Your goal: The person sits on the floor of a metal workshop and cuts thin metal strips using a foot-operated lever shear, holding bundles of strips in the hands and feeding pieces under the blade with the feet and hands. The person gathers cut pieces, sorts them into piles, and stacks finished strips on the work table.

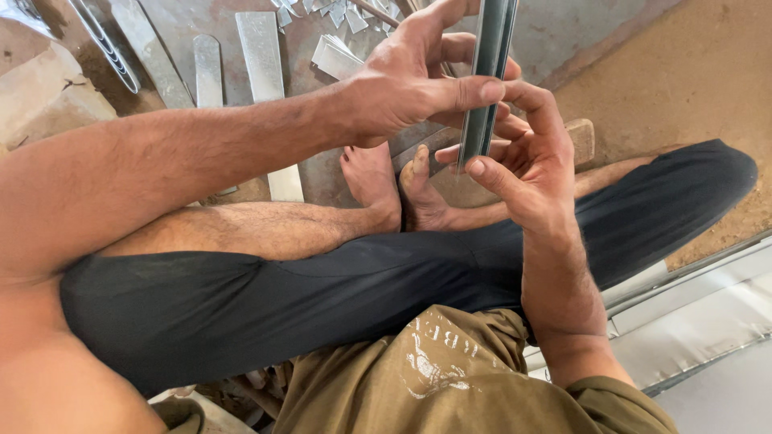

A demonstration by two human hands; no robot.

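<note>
Seated worker, legs crossed: left hand [402,84] and right hand [527,165] both pinch folded metal strip [487,72]. Strip's long axis near upright, running up past left thumb; right fingers clamp lower end, just below left grip. Cut sheet pieces [261,48] lie beyond feet.

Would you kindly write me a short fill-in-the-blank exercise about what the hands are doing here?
1. Both hands grip a narrow strip made of ____.
2. The left hand holds the strip ____ the right hand.
3. The person sits with legs ____.
4. Flat metal pieces lie on the ____ beyond the feet.

Missing words: metal; above; crossed; floor
</note>
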